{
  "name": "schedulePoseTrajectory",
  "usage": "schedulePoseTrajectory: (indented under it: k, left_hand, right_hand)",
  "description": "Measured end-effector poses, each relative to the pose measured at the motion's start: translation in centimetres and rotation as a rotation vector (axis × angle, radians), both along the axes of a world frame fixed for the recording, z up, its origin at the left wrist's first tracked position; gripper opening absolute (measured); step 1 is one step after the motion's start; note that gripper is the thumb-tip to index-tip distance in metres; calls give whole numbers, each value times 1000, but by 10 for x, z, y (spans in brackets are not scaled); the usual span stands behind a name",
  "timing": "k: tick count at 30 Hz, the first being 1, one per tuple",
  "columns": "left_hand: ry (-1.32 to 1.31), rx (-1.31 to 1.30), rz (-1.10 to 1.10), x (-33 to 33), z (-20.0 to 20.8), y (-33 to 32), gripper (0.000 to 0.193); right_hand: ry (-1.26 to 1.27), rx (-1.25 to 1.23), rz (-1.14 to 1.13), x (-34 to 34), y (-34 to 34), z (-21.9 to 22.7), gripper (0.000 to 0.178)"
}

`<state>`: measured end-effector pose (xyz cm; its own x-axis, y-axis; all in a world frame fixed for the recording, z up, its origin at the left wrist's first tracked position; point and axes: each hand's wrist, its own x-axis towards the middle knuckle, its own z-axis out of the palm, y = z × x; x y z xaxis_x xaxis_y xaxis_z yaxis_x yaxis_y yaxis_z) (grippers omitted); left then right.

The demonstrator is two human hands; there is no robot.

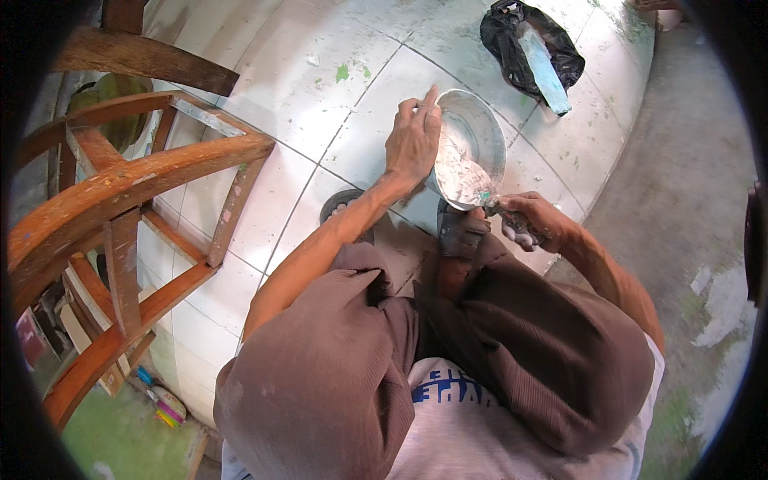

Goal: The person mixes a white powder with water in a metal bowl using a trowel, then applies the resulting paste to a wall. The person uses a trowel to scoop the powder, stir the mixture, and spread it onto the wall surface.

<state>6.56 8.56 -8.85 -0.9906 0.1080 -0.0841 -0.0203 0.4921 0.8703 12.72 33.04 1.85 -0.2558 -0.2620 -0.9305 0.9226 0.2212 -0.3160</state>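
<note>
A round grey metal bucket (494,132), tilted toward me, stands on the tiles just beyond my feet. Inside it lies a pale pinkish-white paste (456,164). My left hand (414,138) grips the bucket's left rim, its index finger stretched along the edge. At the near right side, my right hand (534,220) is wrapped round the dark handle of what looks like a trowel (486,197). Its head reaches into the bucket and seems coated with paste, so its exact shape is hard to make out.
A black plastic bag (512,76) with a pale blue flat strip (544,70) on it lies beyond the bucket. To the left is a brown wooden chair frame (136,184). A tile edge meets rough grey floor (656,216) on the right. Sandals (344,204) are near.
</note>
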Motion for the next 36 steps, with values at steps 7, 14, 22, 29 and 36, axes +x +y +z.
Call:
schedulePoseTrajectory:
  k: [7,14,22,29,36]
  left_hand:
    - [0,9,-17,4,9,-2,53]
    - [-117,189,-74,-3,-3,-20,57]
    - [-136,296,-89,-10,-14,-30,63]
    - [-179,296,-53,-15,-12,-28,60]
    - [-215,285,-28,-12,-10,-35,58]
  right_hand:
    - [-209,-306,-393,5,-26,-15,33]
    - [-209,-446,-587,-31,-15,-27,36]
    - [446,97,388,-61,-5,-3,26]
    - [1186,725,1229,-17,-54,-11,29]
    - [1164,679,1263,-22,-48,13,47]
